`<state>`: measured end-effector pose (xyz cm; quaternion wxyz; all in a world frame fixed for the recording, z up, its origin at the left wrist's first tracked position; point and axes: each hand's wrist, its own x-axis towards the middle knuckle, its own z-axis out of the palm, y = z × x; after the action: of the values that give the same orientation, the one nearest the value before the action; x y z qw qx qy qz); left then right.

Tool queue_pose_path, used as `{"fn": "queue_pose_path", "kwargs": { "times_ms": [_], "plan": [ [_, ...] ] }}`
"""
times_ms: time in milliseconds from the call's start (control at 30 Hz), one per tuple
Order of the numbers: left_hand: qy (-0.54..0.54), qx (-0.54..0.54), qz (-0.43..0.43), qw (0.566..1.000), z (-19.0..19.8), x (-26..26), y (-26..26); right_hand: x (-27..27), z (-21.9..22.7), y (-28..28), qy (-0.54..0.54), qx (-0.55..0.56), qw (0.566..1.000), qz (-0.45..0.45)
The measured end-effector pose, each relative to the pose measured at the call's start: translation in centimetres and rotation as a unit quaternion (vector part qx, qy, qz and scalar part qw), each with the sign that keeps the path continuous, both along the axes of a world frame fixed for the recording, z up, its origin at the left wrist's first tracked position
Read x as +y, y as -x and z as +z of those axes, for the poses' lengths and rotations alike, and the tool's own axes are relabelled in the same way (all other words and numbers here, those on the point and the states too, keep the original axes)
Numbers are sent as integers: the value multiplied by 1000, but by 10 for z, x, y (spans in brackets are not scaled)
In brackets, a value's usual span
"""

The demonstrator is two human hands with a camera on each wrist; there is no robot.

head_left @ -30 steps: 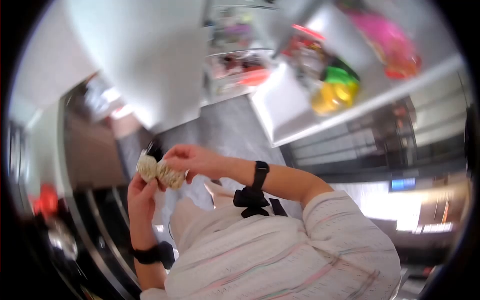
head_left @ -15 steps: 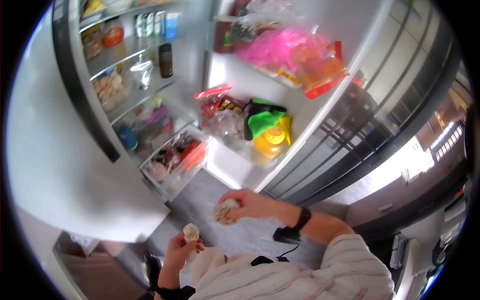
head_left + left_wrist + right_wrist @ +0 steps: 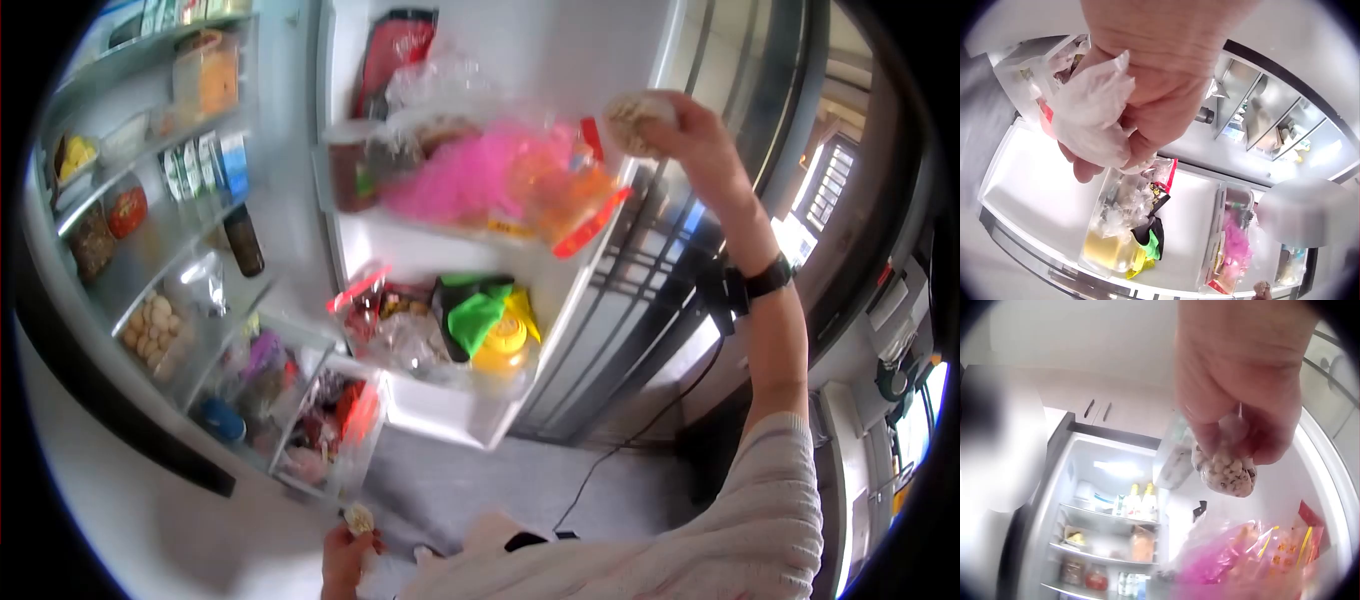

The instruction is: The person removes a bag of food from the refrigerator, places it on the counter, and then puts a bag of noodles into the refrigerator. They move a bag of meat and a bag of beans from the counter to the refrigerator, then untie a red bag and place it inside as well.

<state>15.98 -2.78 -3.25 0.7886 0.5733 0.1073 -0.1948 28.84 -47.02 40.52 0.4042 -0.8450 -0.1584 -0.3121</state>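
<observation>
Honestly, I cannot read any brand or writing: the labels on the bottles and packets in the open fridge (image 3: pixel 300 190) are too small and blurred in every view. My right hand (image 3: pixel 700 135) is lifted high before the upper door shelf (image 3: pixel 420 240), and its fingers are curled around a small plastic-wrapped bundle of speckled beans or grains (image 3: pixel 632 115); the right wrist view shows this bundle (image 3: pixel 1225 472) hanging under the fingertips, above the pink bag (image 3: pixel 1222 562). My left hand (image 3: pixel 345 555) is low at the bottom edge of the head view, well apart from the right one, and it grips a second small bundle (image 3: pixel 358 518). The left wrist view shows the fingers clenched on crumpled clear plastic (image 3: pixel 1091 112), but the content is hidden by the hand there. Half a second ago both hands were low and near each other before my chest; since then the right hand has gone up to the door shelf with its bundle, and the left has stayed down. The lower door shelf (image 3: pixel 440 415) holds a green bag (image 3: pixel 475 310) and a yellow container (image 3: pixel 500 350). What exactly is in the clear bags beside them I cannot make out, and the left forearm is cut off by the frame.
</observation>
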Motion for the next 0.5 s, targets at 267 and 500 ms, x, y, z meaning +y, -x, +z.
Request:
{"fn": "queue_pose_path", "kwargs": {
  "times_ms": [267, 500],
  "plan": [
    [-62, -26, -2, 998, 11, -15, -17, 15, 65, -38, 66, -36, 997, -23],
    [-120, -62, 24, 991, -48, -15, -30, 39, 115, -32, 134, -78, 987, -34]
  ]
}}
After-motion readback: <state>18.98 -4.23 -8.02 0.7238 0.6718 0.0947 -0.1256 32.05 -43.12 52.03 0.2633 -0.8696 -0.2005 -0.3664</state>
